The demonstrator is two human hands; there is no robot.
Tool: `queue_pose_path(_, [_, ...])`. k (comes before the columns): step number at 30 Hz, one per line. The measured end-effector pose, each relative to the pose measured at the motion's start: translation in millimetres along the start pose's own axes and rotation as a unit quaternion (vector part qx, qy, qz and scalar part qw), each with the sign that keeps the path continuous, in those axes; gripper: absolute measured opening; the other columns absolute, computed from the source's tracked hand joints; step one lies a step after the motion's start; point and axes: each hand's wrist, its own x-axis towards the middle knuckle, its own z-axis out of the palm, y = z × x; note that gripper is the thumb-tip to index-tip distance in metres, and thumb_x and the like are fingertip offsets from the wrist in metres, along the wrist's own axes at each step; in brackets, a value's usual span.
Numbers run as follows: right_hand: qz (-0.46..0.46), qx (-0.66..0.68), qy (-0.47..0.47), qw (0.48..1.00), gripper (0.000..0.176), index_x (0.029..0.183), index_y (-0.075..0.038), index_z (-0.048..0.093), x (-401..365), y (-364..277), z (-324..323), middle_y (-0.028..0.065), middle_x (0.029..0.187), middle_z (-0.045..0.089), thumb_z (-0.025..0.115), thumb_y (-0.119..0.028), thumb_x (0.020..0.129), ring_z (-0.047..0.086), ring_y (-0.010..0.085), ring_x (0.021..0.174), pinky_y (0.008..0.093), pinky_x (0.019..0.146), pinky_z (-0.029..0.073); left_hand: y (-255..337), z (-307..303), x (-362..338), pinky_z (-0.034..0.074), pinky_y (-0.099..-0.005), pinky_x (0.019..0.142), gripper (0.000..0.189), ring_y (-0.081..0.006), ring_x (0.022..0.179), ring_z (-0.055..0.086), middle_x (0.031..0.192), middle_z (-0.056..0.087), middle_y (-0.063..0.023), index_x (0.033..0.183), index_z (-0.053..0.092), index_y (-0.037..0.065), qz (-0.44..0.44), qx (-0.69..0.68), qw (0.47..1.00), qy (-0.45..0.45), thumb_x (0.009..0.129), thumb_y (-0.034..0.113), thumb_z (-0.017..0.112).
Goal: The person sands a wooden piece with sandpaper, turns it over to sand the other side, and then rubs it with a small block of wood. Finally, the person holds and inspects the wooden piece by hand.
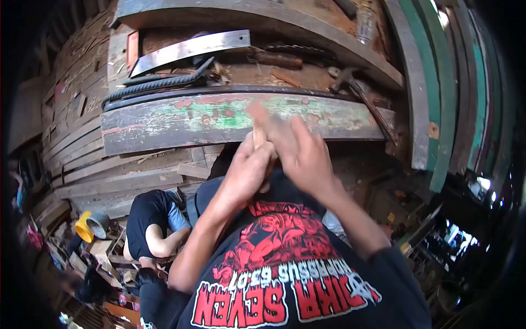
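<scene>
My left hand (249, 167) is closed around a slim, light-coloured wooden piece (259, 136). One end of it shows below my fist, close to my shirt. My right hand (304, 156) is right beside it, its fingers smeared by motion over the upper part of the piece. A reddish-brown blur (256, 109) shows at the top of the piece; its kind does not show. Both hands are in front of my chest, near the front edge of a worn plank (181, 119) with flaking green and red paint.
Behind the plank lie a hammer (366, 101), a ribbed metal bar (159, 88), a flat metal blade (192, 50) and wood scraps. A clear bottle (364, 24) lies farther back. Long boards (427, 82) stand at right. Another person (153, 225) bends over at lower left, near yellow and grey buckets.
</scene>
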Motion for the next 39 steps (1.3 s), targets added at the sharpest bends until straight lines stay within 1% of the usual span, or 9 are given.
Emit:
queue_pose_path(5, [0.043, -0.011, -0.046, 0.998, 0.036, 0.113, -0.002, 0.054, 19.1, 11.3, 14.5, 0.0290, 0.075, 0.067, 0.063, -0.035, 0.100, 0.067, 0.0519, 0.075, 0.0603, 0.061, 0.051, -9.9, -23.1, -4.3, 0.034, -0.0257, 0.044, 0.074, -0.0068, 0.051, 0.033, 0.066, 0.036, 0.0047, 0.163, 0.029, 0.017, -0.079, 0.030, 0.996, -0.023, 0.092, 0.014, 0.047])
queue_pose_path(10, [0.061, -0.011, -0.065, 0.996, 0.038, 0.113, 0.000, 0.056, 15.6, -0.1, 18.8, 0.0304, 0.078, 0.066, 0.063, -0.036, 0.101, 0.066, 0.0526, 0.077, 0.0584, 0.062, 0.050, 4.6, -16.8, -21.3, 0.043, -0.0249, 0.045, 0.080, -0.0087, 0.057, 0.044, 0.071, 0.044, 0.0019, 0.166, 0.023, 0.018, -0.013, 0.022, 1.000, 0.015, 0.090, 0.010, 0.047])
queue_pose_path(15, [0.021, 0.035, -0.062, 0.997, 0.037, 0.115, 0.001, 0.056, 3.8, -0.3, 16.0, 0.0295, 0.078, 0.067, 0.062, -0.033, 0.102, 0.067, 0.0517, 0.076, 0.0575, 0.061, 0.051, -20.1, -23.7, -2.4, 0.034, -0.0250, 0.044, 0.067, -0.0078, 0.052, 0.038, 0.070, 0.046, 0.0019, 0.161, 0.034, 0.011, 0.084, 0.098, 0.989, 0.074, 0.095, 0.015, 0.046])
queue_pose_path(23, [-0.016, 0.056, -0.050, 0.997, 0.036, 0.112, -0.003, 0.053, 8.1, -6.1, 21.6, 0.0301, 0.073, 0.066, 0.063, -0.035, 0.100, 0.066, 0.0527, 0.073, 0.0611, 0.060, 0.052, -16.8, -27.1, -1.5, 0.028, -0.0251, 0.044, 0.053, -0.0066, 0.052, 0.036, 0.068, 0.043, 0.0045, 0.152, 0.044, 0.008, 0.077, 0.139, 0.984, 0.084, 0.101, 0.021, 0.045])
queue_pose_path(27, [0.069, -0.005, -0.050, 0.996, 0.035, 0.114, 0.000, 0.056, 25.4, 14.0, 38.3, 0.0288, 0.084, 0.068, 0.066, -0.030, 0.100, 0.066, 0.0538, 0.083, 0.0540, 0.065, 0.052, -15.4, -25.2, -6.6, 0.026, -0.0248, 0.045, 0.051, -0.0059, 0.052, 0.033, 0.067, 0.040, 0.0054, 0.150, 0.047, 0.008, 0.067, 0.116, 0.988, 0.079, 0.101, 0.023, 0.045])
queue_pose_path(28, [-0.001, 0.010, -0.022, 1.000, 0.036, 0.114, 0.000, 0.055, 18.5, -0.9, 28.8, 0.0291, 0.084, 0.067, 0.066, -0.031, 0.100, 0.066, 0.0531, 0.085, 0.0540, 0.065, 0.052, -10.1, -23.6, -9.4, 0.025, -0.0246, 0.045, 0.052, -0.0058, 0.052, 0.032, 0.067, 0.039, 0.0057, 0.150, 0.048, 0.008, 0.050, 0.091, 0.992, 0.078, 0.100, 0.023, 0.045])
queue_pose_path(32, [0.041, 0.075, -0.044, 0.995, 0.034, 0.113, 0.001, 0.055, 23.5, 7.2, 35.7, 0.0303, 0.084, 0.066, 0.066, -0.028, 0.099, 0.064, 0.0550, 0.085, 0.0551, 0.066, 0.052, -15.6, -27.9, -5.1, 0.042, -0.0319, 0.060, 0.038, -0.0174, 0.067, 0.050, 0.087, 0.054, -0.0092, 0.123, 0.057, -0.004, 0.091, 0.102, 0.986, 0.099, 0.088, 0.013, 0.051])
queue_pose_path(35, [0.013, 0.053, -0.046, 0.997, 0.037, 0.111, 0.002, 0.053, 13.1, 3.7, 36.3, 0.0328, 0.085, 0.065, 0.067, -0.030, 0.100, 0.064, 0.0555, 0.085, 0.0560, 0.065, 0.051, -3.2, -27.2, -12.1, 0.035, -0.0284, 0.049, 0.043, -0.0114, 0.055, 0.043, 0.073, 0.048, -0.0020, 0.131, 0.056, 0.000, 0.009, 0.039, 0.996, 0.075, 0.089, 0.013, 0.051])
queue_pose_path(39, [0.065, 0.086, -0.050, 0.993, 0.038, 0.114, 0.003, 0.054, 33.0, 10.9, 41.7, 0.0323, 0.086, 0.067, 0.068, -0.030, 0.099, 0.064, 0.0554, 0.087, 0.0552, 0.065, 0.052, -7.5, -18.6, -11.9, 0.032, -0.0274, 0.045, 0.036, -0.0092, 0.052, 0.039, 0.069, 0.045, 0.0009, 0.123, 0.058, 0.003, 0.032, 0.027, 0.994, 0.105, 0.090, 0.013, 0.050])
